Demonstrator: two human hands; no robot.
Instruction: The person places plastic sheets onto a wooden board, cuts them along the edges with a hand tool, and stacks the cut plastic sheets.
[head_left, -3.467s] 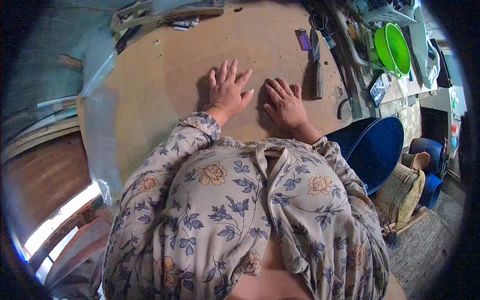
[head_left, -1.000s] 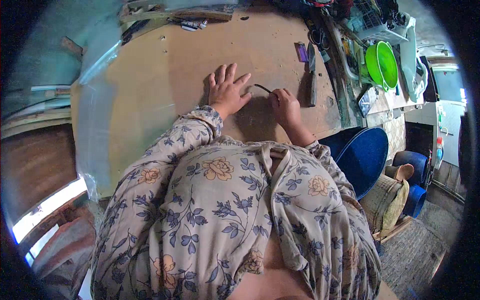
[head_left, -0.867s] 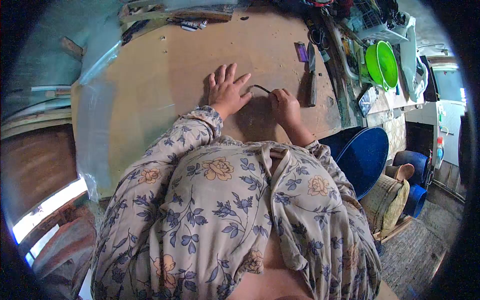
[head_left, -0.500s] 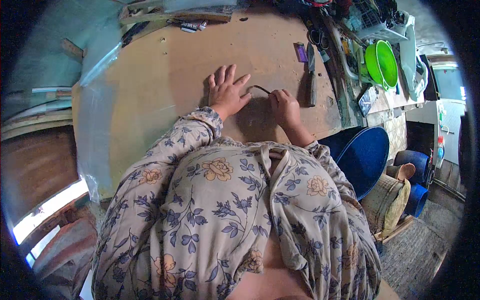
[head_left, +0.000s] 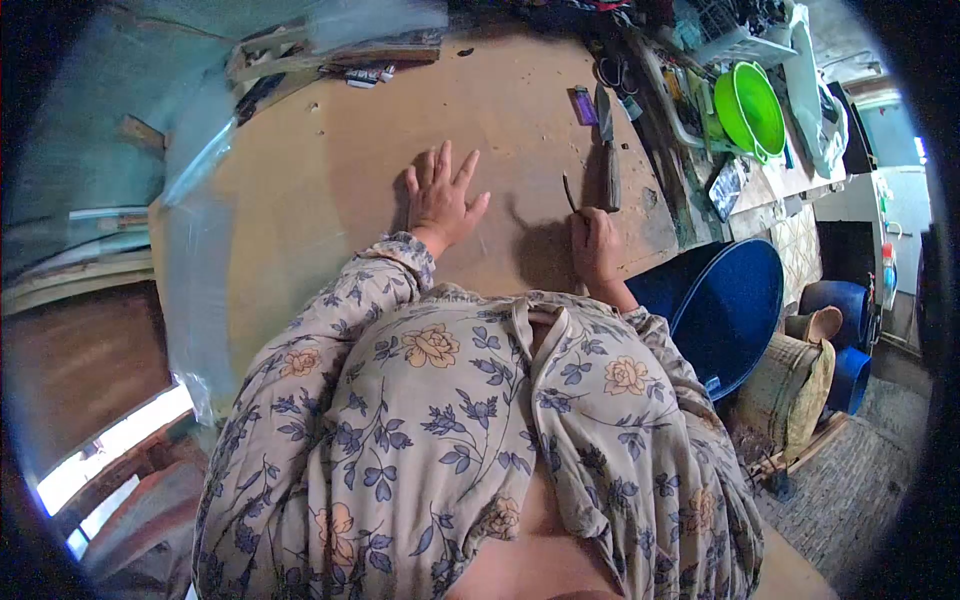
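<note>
My left hand (head_left: 443,205) lies palm down on the brown work table (head_left: 330,190), fingers spread, with nothing visible in it. Closed in a fist, my right hand (head_left: 597,246) grips a thin, dark, slightly curved strip (head_left: 569,192). One end sticks out above my fingers; the rest is hidden in the fist, and its exact kind cannot be made out. Just beyond that hand lies a knife (head_left: 609,160) with a worn dark handle. Beside its blade rests a small purple packet-like object (head_left: 583,106).
Scissors (head_left: 609,72) lie near the table's far right. A green basin (head_left: 750,110) stands on a cluttered side surface. To my right are a large blue tub (head_left: 735,320) and a pale woven basket (head_left: 775,400). Wooden pieces (head_left: 335,58) line the back edge.
My right hand has moved right, away from my left hand, carrying the strip, which now points more upward. My left hand stays flat on the table. The view has shifted slightly.
</note>
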